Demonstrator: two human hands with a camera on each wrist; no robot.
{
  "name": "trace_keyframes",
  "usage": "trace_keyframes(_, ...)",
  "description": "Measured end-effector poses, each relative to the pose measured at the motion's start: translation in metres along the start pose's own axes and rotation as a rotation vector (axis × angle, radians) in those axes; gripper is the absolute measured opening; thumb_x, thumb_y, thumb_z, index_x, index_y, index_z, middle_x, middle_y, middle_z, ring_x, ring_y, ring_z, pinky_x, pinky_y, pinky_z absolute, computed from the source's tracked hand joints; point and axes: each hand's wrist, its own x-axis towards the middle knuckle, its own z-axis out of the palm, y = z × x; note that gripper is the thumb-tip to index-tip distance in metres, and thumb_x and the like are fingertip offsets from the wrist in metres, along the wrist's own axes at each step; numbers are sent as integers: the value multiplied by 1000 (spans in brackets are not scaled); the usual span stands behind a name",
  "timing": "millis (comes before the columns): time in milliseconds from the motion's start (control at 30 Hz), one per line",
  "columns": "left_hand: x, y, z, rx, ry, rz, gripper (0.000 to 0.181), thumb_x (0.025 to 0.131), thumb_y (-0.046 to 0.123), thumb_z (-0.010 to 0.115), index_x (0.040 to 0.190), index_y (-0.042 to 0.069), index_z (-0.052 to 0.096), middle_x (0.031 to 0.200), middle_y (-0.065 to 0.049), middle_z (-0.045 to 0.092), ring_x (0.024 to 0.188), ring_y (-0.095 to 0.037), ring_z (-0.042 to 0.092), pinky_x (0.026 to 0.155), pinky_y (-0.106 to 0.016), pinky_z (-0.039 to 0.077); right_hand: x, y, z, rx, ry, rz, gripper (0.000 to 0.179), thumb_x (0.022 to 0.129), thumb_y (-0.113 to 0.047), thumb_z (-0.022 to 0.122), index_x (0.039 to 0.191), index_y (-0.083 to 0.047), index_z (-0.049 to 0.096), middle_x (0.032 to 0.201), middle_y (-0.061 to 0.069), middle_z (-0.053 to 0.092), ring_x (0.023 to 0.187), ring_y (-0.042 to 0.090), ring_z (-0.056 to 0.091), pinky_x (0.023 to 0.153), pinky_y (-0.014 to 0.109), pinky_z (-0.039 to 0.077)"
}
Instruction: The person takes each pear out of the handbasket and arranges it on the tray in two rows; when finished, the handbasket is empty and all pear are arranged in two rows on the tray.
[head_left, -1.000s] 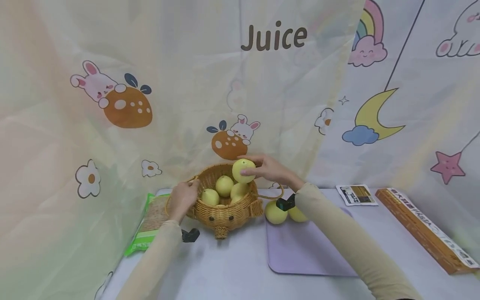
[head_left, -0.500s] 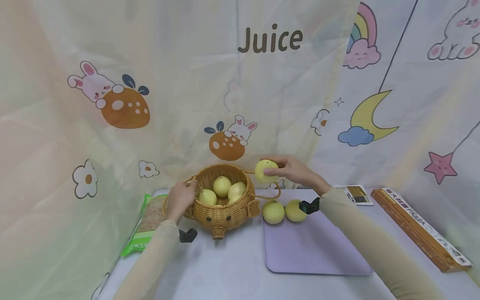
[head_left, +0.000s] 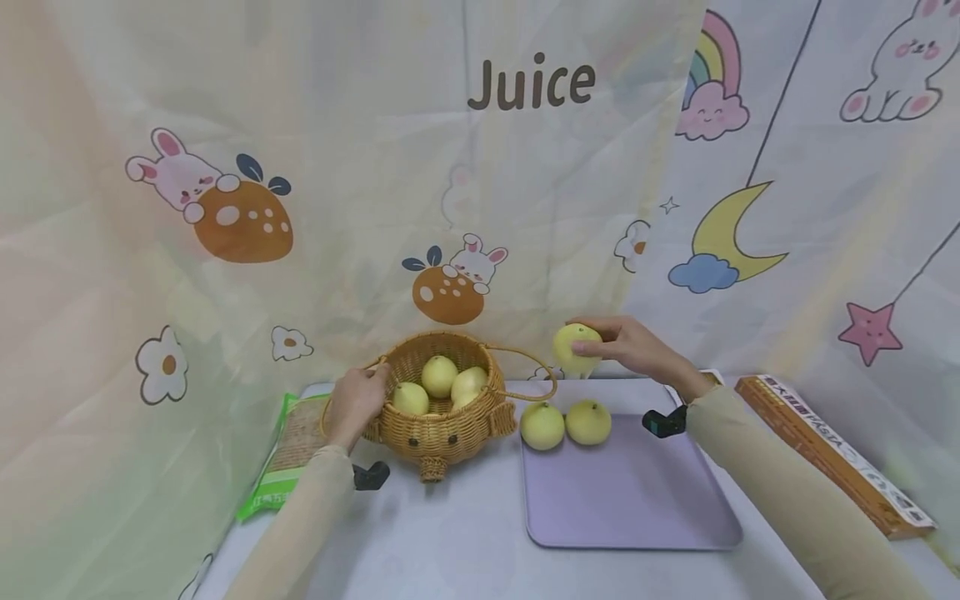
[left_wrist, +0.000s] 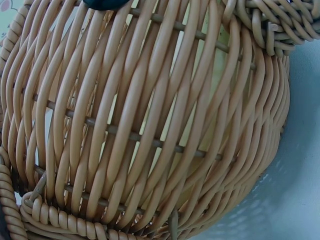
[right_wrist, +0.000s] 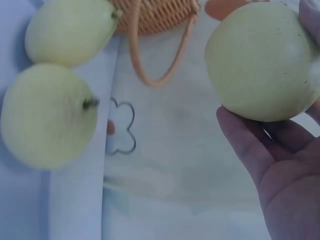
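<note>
A round yellow-green pear (head_left: 576, 350) is held up by my right hand (head_left: 637, 348), fingers and thumb around its side, above the back of a purple tray (head_left: 630, 500). Two more pears (head_left: 588, 422) sit on the tray's back left corner, their stems visible in the right wrist view. My left hand (head_left: 360, 404) grips the left rim of a wicker basket (head_left: 438, 437) that has an animal face and a snout. Three pears (head_left: 439, 376) show inside it. In the left wrist view, the basket's woven wall (left_wrist: 135, 120) fills the picture and the fingers are hidden.
A green-edged packet (head_left: 288, 454) lies left of the basket, behind my left forearm. A long brown box marked PASTA (head_left: 832, 454) lies at the right. The basket's looped handle (head_left: 543, 367) sticks out toward the tray. A printed curtain (head_left: 360, 208) hangs behind the table.
My right hand has carried the pear rightward from over the basket to above the tray. My left hand keeps its grip on the basket rim. The view has shifted slightly.
</note>
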Motion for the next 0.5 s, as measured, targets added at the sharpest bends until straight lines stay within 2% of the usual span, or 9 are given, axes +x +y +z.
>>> trace_keyframes(300,0,-1,2,-9,7,15,55,113,47,40,72,13,53,60,0,42,53,-17,39,51,-33,34,-23,21,-14,20,0,85,64,101,-43,72,156,-16,54,144,13,63,120,25,62,99,36,53)
trace_keyframes(400,0,0,2,-15,6,19,55,113,47,41,71,13,51,59,0,42,53,-17,38,50,-32,34,-31,30,-15,14,18,108,65,101,-43,73,156,-15,54,152,13,58,126,27,61,100,39,54)
trace_keyframes(500,-1,-1,1,-13,1,14,55,112,47,41,70,13,51,59,0,42,53,-17,39,51,-32,34,-38,40,-15,4,25,134,66,101,-44,72,157,-14,52,159,15,52,134,31,58,106,48,52)
